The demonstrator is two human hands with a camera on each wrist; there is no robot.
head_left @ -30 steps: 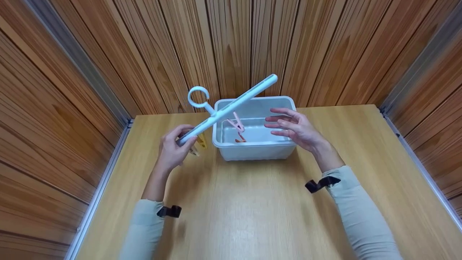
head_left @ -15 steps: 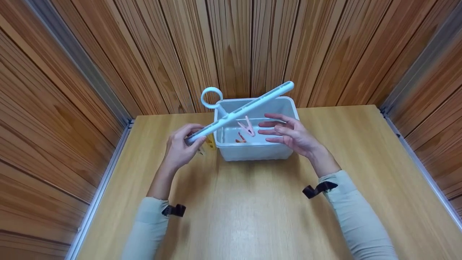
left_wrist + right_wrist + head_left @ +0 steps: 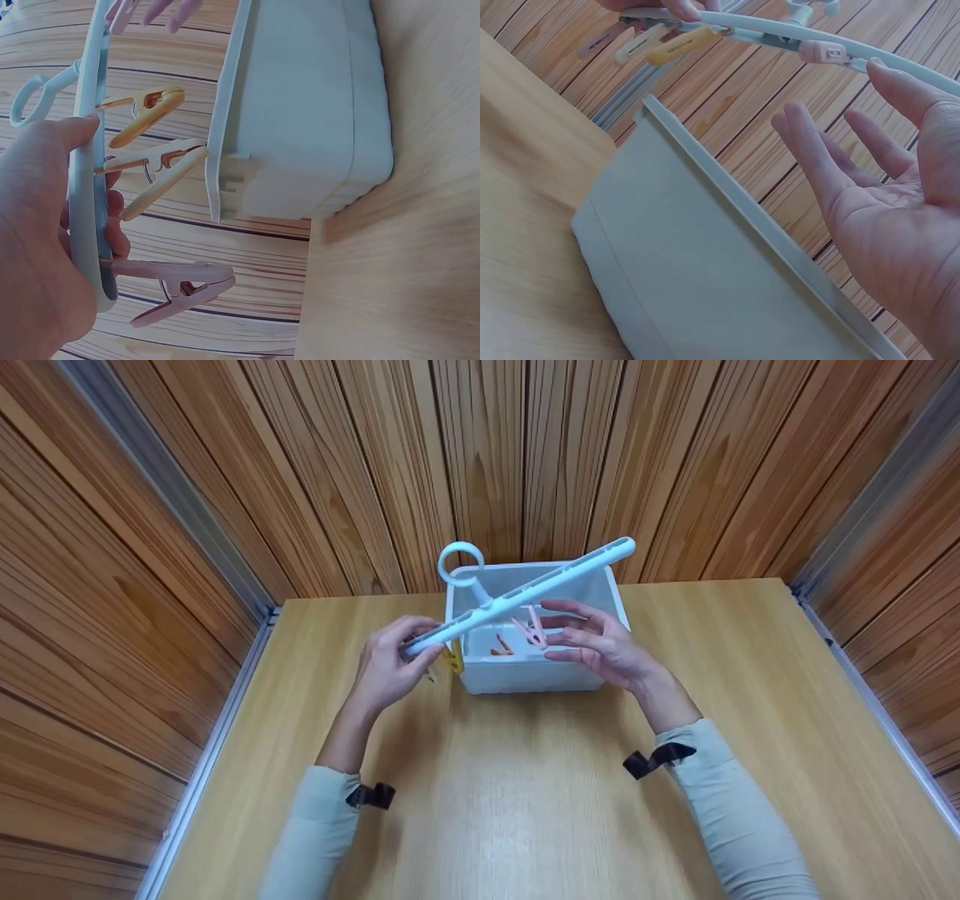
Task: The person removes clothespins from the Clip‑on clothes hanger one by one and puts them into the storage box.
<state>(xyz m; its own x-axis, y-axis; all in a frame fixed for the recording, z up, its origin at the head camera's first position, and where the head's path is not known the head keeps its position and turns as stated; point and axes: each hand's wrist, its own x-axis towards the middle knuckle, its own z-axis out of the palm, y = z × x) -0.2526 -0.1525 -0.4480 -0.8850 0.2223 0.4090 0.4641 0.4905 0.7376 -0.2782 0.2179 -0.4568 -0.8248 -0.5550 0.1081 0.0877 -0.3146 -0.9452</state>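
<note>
A light blue hanger [image 3: 529, 592] with a round hook slants across the head view, its right end higher in the picture. My left hand [image 3: 390, 664] grips its lower left end, thumb on the bar. From the bar hang a mauve clothespin [image 3: 184, 289], a cream clothespin [image 3: 169, 169] and a yellow clothespin [image 3: 150, 112] around the left hand. A pink clothespin [image 3: 535, 634] hangs further along, right of the hook. My right hand [image 3: 596, 649] is just right of this pin, fingers spread and relaxed; in the right wrist view its thumb tip overlaps the hanger's edge.
Under the hanger, a pale grey-blue plastic bin [image 3: 536, 679] stands at the back of the wooden table [image 3: 495, 795]. An orange-red clothespin [image 3: 502, 646] lies inside it. Wood-panelled walls [image 3: 495, 450] rise behind and at both sides.
The left hand has carried the hanger rightward with its clothespins. The right hand has come slightly left and lower, so the pink clothespin now hangs by its fingers.
</note>
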